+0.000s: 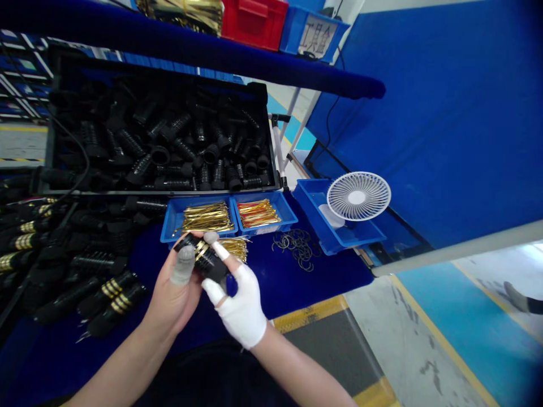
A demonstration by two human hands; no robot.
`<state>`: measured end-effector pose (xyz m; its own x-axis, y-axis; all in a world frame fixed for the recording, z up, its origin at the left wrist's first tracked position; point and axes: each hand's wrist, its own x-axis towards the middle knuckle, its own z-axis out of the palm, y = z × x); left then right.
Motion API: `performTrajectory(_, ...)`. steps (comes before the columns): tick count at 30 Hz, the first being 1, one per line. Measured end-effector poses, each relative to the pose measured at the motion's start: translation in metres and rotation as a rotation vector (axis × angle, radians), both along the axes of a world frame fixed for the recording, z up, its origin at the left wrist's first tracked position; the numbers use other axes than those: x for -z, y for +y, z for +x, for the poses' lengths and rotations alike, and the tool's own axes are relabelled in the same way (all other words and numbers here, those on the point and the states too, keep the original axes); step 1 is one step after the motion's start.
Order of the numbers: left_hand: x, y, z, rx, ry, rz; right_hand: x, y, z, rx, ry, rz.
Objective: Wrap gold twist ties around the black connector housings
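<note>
Between both hands is a black ribbed cylinder [208,263] with gold bands near its upper left end. My left hand [176,291] grips that end, its thumb in a grey finger cot lying along the side. My right hand [242,302], in a white glove with covered fingertips, pinches the lower right end. Just beyond the hands lies a bundle of gold strips [237,247], partly hidden by the right fingers. Behind it stand a blue bin [167,226] of gold strips and another blue bin [288,212] of gold and red strips.
A large black crate [271,135] full of black ribbed cylinders stands at the back. More cylinders, some gold-banded [121,299], cover the table's left side. Several dark open rings [299,243] lie right of the bins. A white fan [358,196] sits over a blue tray [324,240].
</note>
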<state>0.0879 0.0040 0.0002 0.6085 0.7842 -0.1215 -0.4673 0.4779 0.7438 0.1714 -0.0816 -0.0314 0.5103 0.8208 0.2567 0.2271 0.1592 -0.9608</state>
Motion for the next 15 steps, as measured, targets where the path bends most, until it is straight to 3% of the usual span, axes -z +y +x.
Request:
performTrajectory(1, 0.000, -0.001, 0.002, 0.005, -0.002, -0.068, 0.004, 0.000, 0.000, 0.106, -0.220, 0.035)
performTrajectory(3, -0.002, 0.001, 0.003, 0.059, -0.007, -0.180, 0.010, -0.001, 0.003, 0.154, -0.564, 0.086)
performTrajectory(6, -0.007, 0.011, -0.002, 0.036, -0.020, -0.233, 0.010, -0.003, 0.023, -0.056, -0.819, 0.136)
performTrajectory(8, -0.010, 0.022, -0.008, -0.008, -0.040, -0.272, 0.005, 0.001, 0.053, -0.104, -0.900, 0.099)
performTrajectory(11, -0.016, 0.031, -0.014, 0.011, -0.071, -0.359, -0.008, 0.023, 0.113, 0.136, -0.926, -0.220)
performTrajectory(13, -0.017, 0.029, -0.016, 0.057, -0.055, -0.369, -0.014, 0.045, 0.148, 0.038, -1.045, -0.519)
performTrajectory(15, -0.016, 0.023, -0.017, 0.120, 0.014, -0.368, -0.019, 0.066, 0.171, -0.067, -1.082, -0.587)
